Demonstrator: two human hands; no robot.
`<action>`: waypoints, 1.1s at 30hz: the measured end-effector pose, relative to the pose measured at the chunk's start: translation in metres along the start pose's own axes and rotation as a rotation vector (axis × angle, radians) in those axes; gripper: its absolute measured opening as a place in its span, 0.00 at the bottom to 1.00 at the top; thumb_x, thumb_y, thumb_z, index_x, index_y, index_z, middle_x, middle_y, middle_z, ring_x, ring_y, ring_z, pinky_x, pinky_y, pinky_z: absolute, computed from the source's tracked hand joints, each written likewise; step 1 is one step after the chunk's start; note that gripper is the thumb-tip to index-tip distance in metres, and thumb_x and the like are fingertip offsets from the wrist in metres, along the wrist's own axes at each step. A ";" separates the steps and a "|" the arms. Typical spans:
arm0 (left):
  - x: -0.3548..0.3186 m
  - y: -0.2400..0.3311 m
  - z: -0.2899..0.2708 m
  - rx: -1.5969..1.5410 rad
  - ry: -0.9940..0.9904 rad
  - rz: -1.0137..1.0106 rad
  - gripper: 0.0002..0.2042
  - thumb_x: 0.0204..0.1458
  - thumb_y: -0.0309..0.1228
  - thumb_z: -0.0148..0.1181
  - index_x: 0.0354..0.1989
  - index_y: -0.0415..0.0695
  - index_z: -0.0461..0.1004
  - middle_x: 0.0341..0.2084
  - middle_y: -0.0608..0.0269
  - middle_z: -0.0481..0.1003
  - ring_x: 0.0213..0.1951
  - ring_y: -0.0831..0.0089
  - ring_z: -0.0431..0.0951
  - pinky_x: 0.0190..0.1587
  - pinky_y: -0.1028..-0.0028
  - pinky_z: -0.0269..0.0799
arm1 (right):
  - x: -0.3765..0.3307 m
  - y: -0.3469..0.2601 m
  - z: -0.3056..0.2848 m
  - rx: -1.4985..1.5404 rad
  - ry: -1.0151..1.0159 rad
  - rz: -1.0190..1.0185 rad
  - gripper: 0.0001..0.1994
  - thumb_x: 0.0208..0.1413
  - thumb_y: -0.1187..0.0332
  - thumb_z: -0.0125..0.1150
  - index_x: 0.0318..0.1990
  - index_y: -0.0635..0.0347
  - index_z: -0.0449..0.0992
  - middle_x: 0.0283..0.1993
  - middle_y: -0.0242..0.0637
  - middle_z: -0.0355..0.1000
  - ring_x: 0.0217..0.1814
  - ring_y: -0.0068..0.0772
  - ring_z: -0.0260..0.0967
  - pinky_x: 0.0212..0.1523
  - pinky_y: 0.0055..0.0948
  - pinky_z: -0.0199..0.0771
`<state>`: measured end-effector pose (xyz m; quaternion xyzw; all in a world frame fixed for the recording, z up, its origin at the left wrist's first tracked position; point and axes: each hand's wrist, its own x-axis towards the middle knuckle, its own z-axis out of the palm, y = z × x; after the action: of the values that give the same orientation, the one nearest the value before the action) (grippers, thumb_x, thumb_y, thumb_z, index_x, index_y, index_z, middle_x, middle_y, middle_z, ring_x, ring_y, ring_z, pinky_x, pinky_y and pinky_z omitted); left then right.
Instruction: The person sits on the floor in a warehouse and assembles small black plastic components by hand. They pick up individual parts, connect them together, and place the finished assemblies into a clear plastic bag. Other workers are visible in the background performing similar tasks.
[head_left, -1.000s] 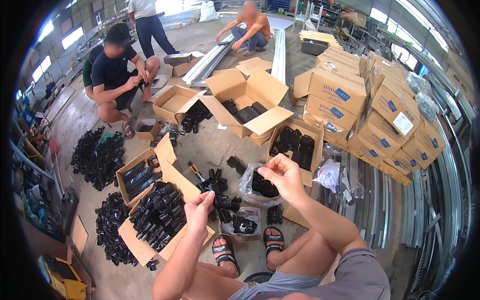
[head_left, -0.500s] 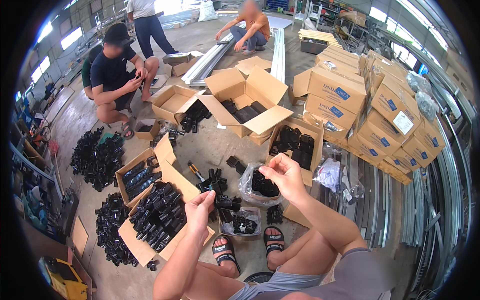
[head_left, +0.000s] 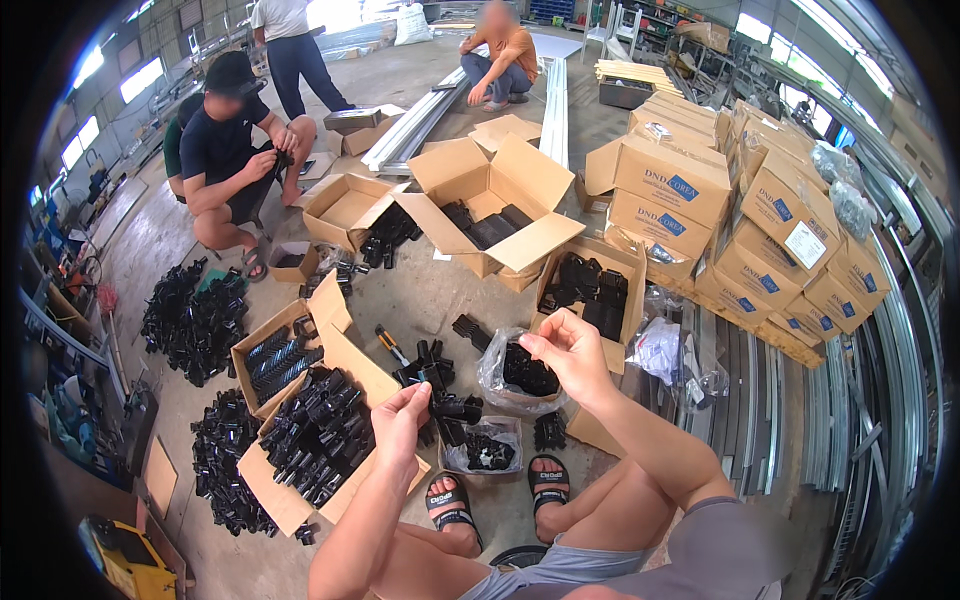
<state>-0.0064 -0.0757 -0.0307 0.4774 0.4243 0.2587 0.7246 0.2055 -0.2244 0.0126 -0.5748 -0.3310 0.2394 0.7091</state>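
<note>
My left hand (head_left: 402,420) is raised above several black plastic parts (head_left: 455,408), thumb and fingertips pinched together; whatever sits between them is too small to name. Further right, my right hand (head_left: 572,350) hangs beside a clear plastic bag (head_left: 492,378) of small black pieces (head_left: 530,372). Its thumb and forefinger are pressed together too, and I cannot make out anything in them. Between my hands and feet stands a small plastic-lined box (head_left: 508,462) with more small pieces. An orange-and-black handled tool (head_left: 388,342) lies beyond my left hand.
Open cartons of black parts (head_left: 318,425) stand at my left, with loose heaps (head_left: 195,320) beside them. Ahead is a large open carton (head_left: 490,185). Stacked cartons (head_left: 670,190) and long metal profiles (head_left: 770,420) fill the right. A co-worker (head_left: 235,150) crouches far left; another (head_left: 500,60) squats ahead.
My hands have barely moved. The dark-shirted co-worker at left now has a black part in hand. The orange-shirted person has drawn an outstretched arm back in.
</note>
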 end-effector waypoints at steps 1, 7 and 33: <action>0.000 0.000 0.000 -0.008 -0.009 0.001 0.12 0.56 0.33 0.68 0.42 0.38 0.82 0.29 0.70 0.79 0.29 0.83 0.72 0.35 0.80 0.66 | 0.000 0.001 0.000 0.001 0.003 -0.002 0.12 0.56 0.72 0.71 0.30 0.57 0.69 0.28 0.20 0.68 0.29 0.08 0.62 0.30 0.12 0.63; -0.004 0.002 0.003 0.018 0.012 -0.007 0.12 0.55 0.34 0.68 0.42 0.37 0.82 0.29 0.71 0.79 0.29 0.84 0.71 0.35 0.80 0.66 | -0.001 0.000 -0.001 0.011 0.002 0.005 0.11 0.56 0.72 0.71 0.31 0.57 0.69 0.28 0.21 0.69 0.29 0.09 0.64 0.30 0.12 0.64; -0.015 -0.014 0.031 0.147 -0.075 0.076 0.16 0.54 0.31 0.69 0.46 0.30 0.79 0.37 0.57 0.82 0.36 0.78 0.80 0.40 0.79 0.74 | -0.022 0.000 0.038 -0.742 -0.441 0.257 0.19 0.51 0.53 0.70 0.36 0.63 0.82 0.35 0.47 0.81 0.38 0.42 0.81 0.42 0.36 0.79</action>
<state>0.0124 -0.1076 -0.0324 0.5545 0.3965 0.2361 0.6925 0.1628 -0.2156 0.0129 -0.7617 -0.4636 0.3075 0.3322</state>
